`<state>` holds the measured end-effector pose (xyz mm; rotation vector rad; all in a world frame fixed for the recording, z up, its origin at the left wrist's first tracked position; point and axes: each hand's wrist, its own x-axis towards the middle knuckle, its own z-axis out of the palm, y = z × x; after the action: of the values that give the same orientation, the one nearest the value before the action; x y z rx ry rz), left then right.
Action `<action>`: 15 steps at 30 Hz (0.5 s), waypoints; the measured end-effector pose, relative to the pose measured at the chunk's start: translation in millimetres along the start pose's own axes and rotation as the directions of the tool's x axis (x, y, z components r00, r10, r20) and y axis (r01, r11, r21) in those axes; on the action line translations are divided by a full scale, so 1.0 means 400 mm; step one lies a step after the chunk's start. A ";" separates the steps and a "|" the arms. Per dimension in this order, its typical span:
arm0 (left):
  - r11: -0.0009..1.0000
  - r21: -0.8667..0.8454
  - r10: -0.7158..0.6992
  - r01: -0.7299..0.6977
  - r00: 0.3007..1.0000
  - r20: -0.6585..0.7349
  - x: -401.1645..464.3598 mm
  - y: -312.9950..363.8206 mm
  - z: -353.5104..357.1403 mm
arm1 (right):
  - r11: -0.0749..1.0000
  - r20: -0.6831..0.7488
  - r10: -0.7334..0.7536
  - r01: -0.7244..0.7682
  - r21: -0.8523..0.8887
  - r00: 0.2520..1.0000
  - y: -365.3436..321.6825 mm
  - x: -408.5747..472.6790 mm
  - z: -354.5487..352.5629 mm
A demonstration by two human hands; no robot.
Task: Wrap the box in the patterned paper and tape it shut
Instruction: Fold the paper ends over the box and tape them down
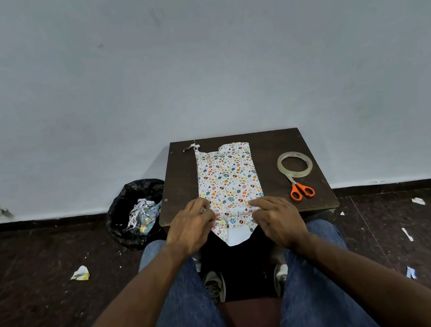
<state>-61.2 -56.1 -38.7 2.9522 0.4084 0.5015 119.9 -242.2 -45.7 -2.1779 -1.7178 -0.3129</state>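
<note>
- Crumpled paper scrap (pixel 80 273): white with a yellow tint, lying on the dark speckled floor, well to the left of the person's left fingers.
- Waste bin (pixel 133 214): round, lined with glossy black plastic, holding shredded strips and wads of patterned paper; it stands beside the table's left edge, just left of the left fingers.
- Table (pixel 261 144): small, square, dark brown wood-grain top with a matte finish.
- Left hand (pixel 192 224): fingers curled, pressing the left side fold of the wrapping at the near end of the parcel.
- Patterned paper (pixel 227 178): white, smooth sheet printed with small multicoloured ovals and hearts, wrapped around the box, which is not itself visible. The long rectangular parcel lies flat on the table centre, extending away from both sets of fingers. A tapered flap with a plain white underside hangs over the near table edge, between the two hands.
- Right hand (pixel 276 215): fingers bent, pressing the right side fold flat against the parcel end.
- Tape roll (pixel 294 164): clear, glossy ring, lying flat beyond and right of the right fingers.
- Scissors (pixel 301 189): orange plastic handles, metal blades reaching under the tape roll.
</note>
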 end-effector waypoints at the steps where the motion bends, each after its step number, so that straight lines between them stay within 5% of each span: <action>1: 1.000 -0.015 -0.015 0.015 1.000 -0.008 -0.001 0.005 0.001 | 1.000 -0.007 0.011 -0.011 0.003 1.000 0.000 0.001 0.003; 7: 0.999 -0.002 -0.032 0.032 0.999 -0.022 -0.008 0.010 0.014 | 0.999 -0.013 0.011 -0.012 -0.036 1.000 -0.007 0.001 0.017; 15: 0.985 0.125 0.113 -0.118 0.992 0.049 -0.007 0.011 0.008 | 0.971 0.024 -0.155 0.156 -0.182 0.988 0.010 -0.016 0.019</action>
<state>-61.6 -61.6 -41.8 3.1185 0.2757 0.4412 122.0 -245.6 -55.6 -2.1748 -1.9391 -0.5218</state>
